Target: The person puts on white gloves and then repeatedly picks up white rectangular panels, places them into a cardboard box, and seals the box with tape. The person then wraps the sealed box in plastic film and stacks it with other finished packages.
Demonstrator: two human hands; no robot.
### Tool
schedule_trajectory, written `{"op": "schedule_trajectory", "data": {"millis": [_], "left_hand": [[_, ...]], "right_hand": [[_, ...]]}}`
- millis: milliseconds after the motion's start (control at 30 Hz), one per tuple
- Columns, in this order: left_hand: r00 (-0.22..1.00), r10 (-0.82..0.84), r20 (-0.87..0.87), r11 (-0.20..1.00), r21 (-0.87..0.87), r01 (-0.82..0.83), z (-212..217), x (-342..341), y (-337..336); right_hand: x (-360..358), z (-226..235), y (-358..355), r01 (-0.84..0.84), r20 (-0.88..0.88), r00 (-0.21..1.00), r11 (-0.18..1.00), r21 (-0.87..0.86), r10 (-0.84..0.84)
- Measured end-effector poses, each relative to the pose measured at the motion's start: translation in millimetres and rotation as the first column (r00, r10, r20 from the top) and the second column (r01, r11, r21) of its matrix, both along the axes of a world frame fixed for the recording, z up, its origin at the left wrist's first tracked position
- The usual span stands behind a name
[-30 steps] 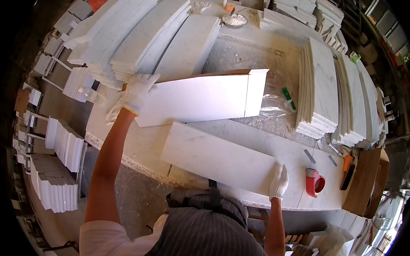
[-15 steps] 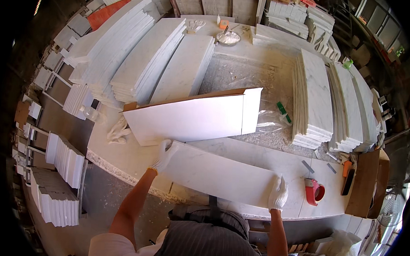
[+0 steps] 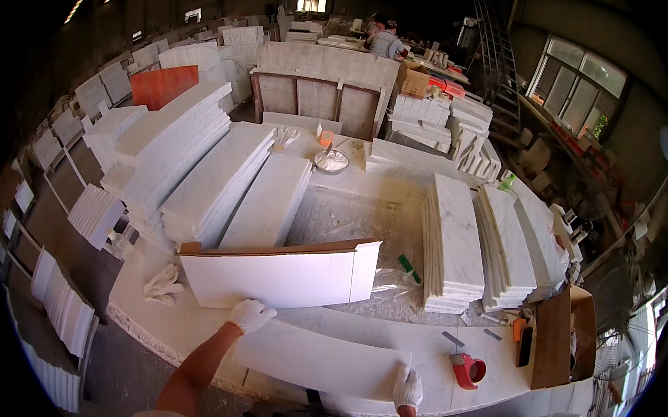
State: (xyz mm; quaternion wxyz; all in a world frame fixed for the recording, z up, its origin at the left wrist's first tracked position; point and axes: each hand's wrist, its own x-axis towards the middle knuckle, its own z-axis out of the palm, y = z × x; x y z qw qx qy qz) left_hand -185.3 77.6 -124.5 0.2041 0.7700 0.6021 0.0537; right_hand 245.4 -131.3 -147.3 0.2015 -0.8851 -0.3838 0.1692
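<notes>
A long, pale marble slab [image 3: 324,359] lies tilted across the near part of the worktable, in front of me. My left hand [image 3: 252,317], in a white knit glove, closes over its far left corner, close to the lower edge of a white carton [image 3: 279,279]. Its fingertips are partly hidden. At the slab's right end my gloved right hand [image 3: 408,389] grips the short edge, thumb up on the near face. Behind the slab the white carton stands on its long side, brown along its top edge. Another pale slab [image 3: 373,329] lies flat between them.
Stacks of marble slabs stand left [image 3: 216,177] and right [image 3: 455,244]. Right of my hand are a red tape dispenser [image 3: 467,371], small grey strips [image 3: 453,339] and an open cardboard box [image 3: 563,338]. Loose gloves [image 3: 164,283] lie left; a green-handled tool [image 3: 409,270] lies beyond the carton.
The view has tilted up, showing more of the workshop and a person far back. My left hand has turned over the slab's corner, fingers now pointing right. My right hand stays on the other end.
</notes>
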Motion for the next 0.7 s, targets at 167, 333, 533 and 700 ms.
{"op": "schedule_trajectory", "data": {"millis": [167, 333, 533, 700], "left_hand": [[0.956, -0.123, -0.268, 0.991, 0.021, 0.133, -2, 21, 9], [0.947, -0.162, -0.276, 0.972, 0.119, 0.201, -12, 15, 2], [0.934, -0.215, -0.286, 0.958, 0.122, 0.258, -22, -3, -27], [0.959, -0.147, -0.242, 0.957, 0.211, 0.200, -16, -15, -67]], "right_hand": [[-1, -2, -1, 0.010, 0.049, 0.999, 1.000, 0.016, -0.011], [-3, -10, 0, -0.006, 0.064, 0.998, 0.997, 0.071, 0.002], [9, 4, 13, -0.057, 0.021, 0.998, 0.998, 0.022, 0.056], [25, -3, 27, -0.186, -0.014, 0.982, 0.982, 0.011, 0.186]]}}
